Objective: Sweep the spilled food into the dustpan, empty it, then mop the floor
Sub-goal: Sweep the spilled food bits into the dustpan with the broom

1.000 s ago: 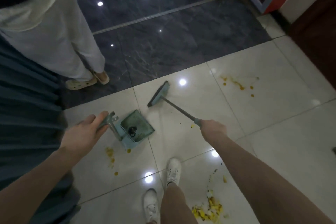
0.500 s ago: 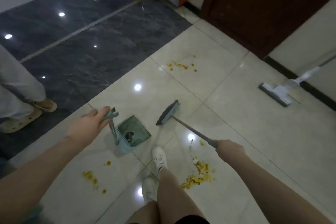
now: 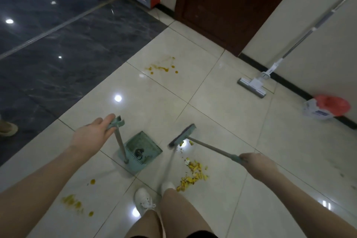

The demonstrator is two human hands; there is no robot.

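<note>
1. Standing over the spill, the person has the yellow food pile (image 3: 193, 174) just right of their white shoes (image 3: 144, 202); smaller smears (image 3: 76, 203) lie to the left.
2. Left hand (image 3: 90, 137) grips the dustpan (image 3: 142, 151) by its upright handle top, steadying the pan on the floor, mouth facing the far side.
3. Right hand (image 3: 257, 164) is clamped round the broom (image 3: 182, 135) handle; the head sits beyond the pile, likely to pull it back.
4. Blur hides the bristles.
5. Farther off, more drips (image 3: 161, 67); mop (image 3: 252, 85) leans against the wall, handle cut off.
</note>
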